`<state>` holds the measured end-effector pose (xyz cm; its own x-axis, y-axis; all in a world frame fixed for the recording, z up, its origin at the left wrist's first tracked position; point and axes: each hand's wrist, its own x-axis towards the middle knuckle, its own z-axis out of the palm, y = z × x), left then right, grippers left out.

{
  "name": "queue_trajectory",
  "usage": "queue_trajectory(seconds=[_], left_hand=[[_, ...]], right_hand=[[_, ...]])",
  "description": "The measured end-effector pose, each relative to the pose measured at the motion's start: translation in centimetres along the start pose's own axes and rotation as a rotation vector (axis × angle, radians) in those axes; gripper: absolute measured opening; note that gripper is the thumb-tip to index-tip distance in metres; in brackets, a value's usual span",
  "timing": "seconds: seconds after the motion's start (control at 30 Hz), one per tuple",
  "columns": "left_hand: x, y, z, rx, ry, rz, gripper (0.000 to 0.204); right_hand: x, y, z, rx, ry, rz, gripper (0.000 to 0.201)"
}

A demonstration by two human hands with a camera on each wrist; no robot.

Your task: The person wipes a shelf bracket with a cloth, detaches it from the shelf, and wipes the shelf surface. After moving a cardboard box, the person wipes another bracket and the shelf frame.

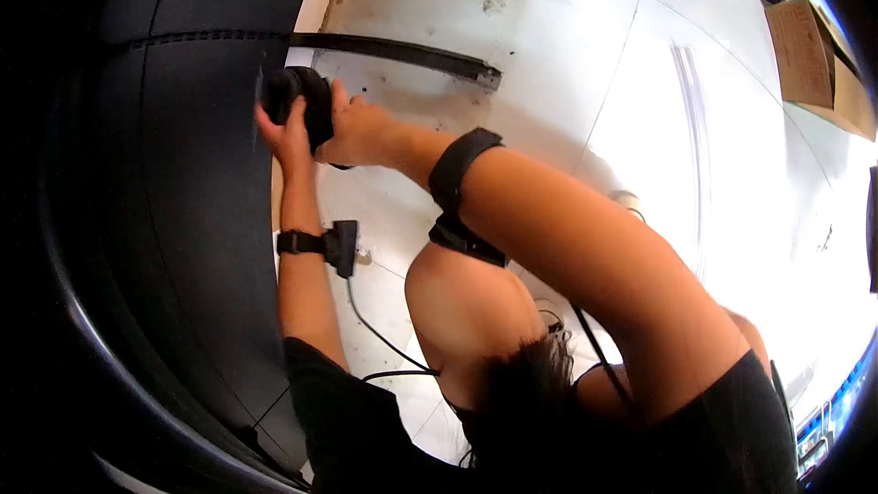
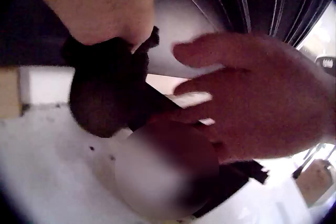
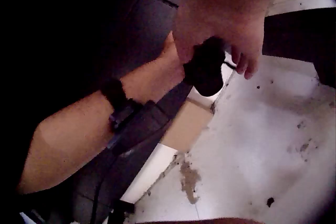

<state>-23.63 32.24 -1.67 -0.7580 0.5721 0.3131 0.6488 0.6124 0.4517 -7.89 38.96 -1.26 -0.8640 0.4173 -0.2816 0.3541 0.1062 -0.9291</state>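
In the head view a dark, rounded bundle [image 1: 311,105] with a soft-looking surface is between the two hands, beside a black surface. My left hand [image 1: 291,139] grips its near side, with the thumb laid over it. My right hand [image 1: 355,131] is against its right side. In the left wrist view the bundle [image 2: 102,95] has a rounded lower end and a short loose end at the top; the right hand [image 2: 257,92] reaches in with fingers spread and fairly straight. The right wrist view shows the bundle [image 3: 206,71] below the right hand, whose fingertips hang apart from it.
A black surface with seams [image 1: 206,155] runs along the left. On the pale tiled floor [image 1: 558,46] lies a dark bar [image 1: 402,57]. A cardboard box [image 1: 805,55] stands at the far right. Cables [image 1: 384,348] trail from the wrist cameras past a bent knee.
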Motion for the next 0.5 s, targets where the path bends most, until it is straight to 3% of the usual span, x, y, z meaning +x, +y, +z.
queue_trajectory(seconds=[0.03,0.1,0.13,0.17,0.23,0.27,0.4,0.5], left_hand=[[1.5,1.8,-1.3,0.358,0.021,0.132,0.064],[3.9,4.0,-2.2,0.814,-0.101,0.202,0.066],[5.3,4.1,-2.2,1.035,-0.177,0.349,0.065],[6.9,3.1,-1.6,1.033,-0.181,0.352,0.065],[9.9,1.6,-0.1,1.282,-0.171,0.809,0.067],[9.9,1.7,0.5,1.349,-0.093,0.941,0.061],[9.5,-0.6,1.7,1.495,-0.046,0.972,0.061],[6.8,-3.3,0.5,1.504,-0.093,0.929,0.062]], right_hand=[[0.5,0.7,0.4,-0.017,0.037,0.008,0.097],[0.5,2.2,0.3,-0.008,0.064,0.012,0.085],[0.1,3.3,-0.1,-0.016,0.013,0.032,0.078],[-0.4,4.4,-0.4,-0.021,-0.038,0.057,0.072],[-1.2,6.2,-0.6,0.005,-0.045,0.068,0.068],[-1.2,7.2,-0.7,0.024,-0.055,0.069,0.063],[-0.9,10.0,-1.8,-0.115,-0.142,0.129,0.058],[0.6,9.9,-2.7,-0.087,-0.090,0.109,0.052]])
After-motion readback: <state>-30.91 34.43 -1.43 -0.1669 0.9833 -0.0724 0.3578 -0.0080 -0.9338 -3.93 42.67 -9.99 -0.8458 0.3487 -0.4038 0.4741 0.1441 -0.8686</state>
